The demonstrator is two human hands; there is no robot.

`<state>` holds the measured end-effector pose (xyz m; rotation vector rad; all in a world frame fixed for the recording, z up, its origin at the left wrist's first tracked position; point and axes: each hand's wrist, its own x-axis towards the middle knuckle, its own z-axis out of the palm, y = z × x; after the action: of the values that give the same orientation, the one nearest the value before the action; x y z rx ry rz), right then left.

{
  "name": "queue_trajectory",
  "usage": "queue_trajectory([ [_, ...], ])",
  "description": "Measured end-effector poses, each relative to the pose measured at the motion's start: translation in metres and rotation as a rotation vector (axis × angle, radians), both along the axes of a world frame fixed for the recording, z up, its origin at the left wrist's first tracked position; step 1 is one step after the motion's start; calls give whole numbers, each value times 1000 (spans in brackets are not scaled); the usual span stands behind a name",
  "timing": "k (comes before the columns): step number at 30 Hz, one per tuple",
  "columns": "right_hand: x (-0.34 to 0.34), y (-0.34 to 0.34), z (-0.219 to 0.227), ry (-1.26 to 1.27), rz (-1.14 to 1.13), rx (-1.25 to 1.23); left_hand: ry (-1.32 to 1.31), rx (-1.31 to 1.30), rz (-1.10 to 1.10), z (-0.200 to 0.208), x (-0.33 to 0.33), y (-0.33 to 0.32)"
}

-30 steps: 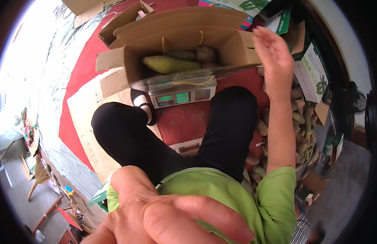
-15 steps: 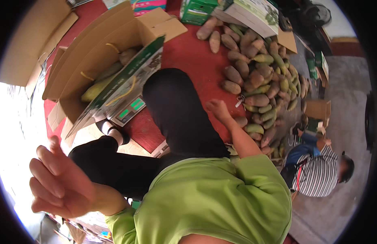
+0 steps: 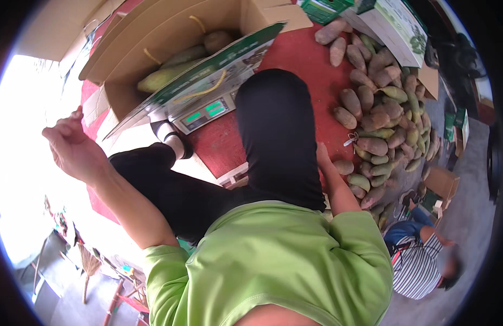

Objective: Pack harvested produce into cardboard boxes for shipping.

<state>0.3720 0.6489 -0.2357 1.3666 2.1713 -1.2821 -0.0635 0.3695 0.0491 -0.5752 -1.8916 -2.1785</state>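
My left hand (image 3: pixel 75 144) is raised at the left, its fingers loosely bent and apart, with nothing seen in it. Beside my right knee hangs my right hand (image 3: pixel 323 157); the dark trouser leg covers part of it, so its fingers are mostly hidden. Ahead of me an open cardboard carton (image 3: pixel 118 62) with yellow rope handles and a green printed side stands at a scale (image 3: pixel 208 112) with lit green displays. Inside the carton lie a long yellow-green vegetable (image 3: pixel 164 77) and a browner one (image 3: pixel 217 41).
A large heap of oblong brown and green vegetables (image 3: pixel 373 119) covers the red mat (image 3: pixel 286 54) at the right. Behind it stands a white and green box (image 3: pixel 395 32). A person in a striped shirt (image 3: pixel 417 261) is at the lower right. A broom (image 3: pixel 88 263) lies at the lower left.
My view has shifted, moving the carton, scale and heap rightward and upward in the picture. My left hand has moved up and away from me. My right hand has dropped beside my knee.
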Motion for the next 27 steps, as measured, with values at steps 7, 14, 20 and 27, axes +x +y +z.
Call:
queue_trajectory([
  [7,47,1,-107,415,-272,-138,-42,-19,59,1,12,23],
  [14,43,0,-98,61,117,99,-5,-84,44,-6,11,30],
  [20,76,-10,-134,163,-253,-91,-31,-186,94,-8,9,40],
  [27,21,-5,-65,244,-286,-179,48,-469,246,1,31,41],
])
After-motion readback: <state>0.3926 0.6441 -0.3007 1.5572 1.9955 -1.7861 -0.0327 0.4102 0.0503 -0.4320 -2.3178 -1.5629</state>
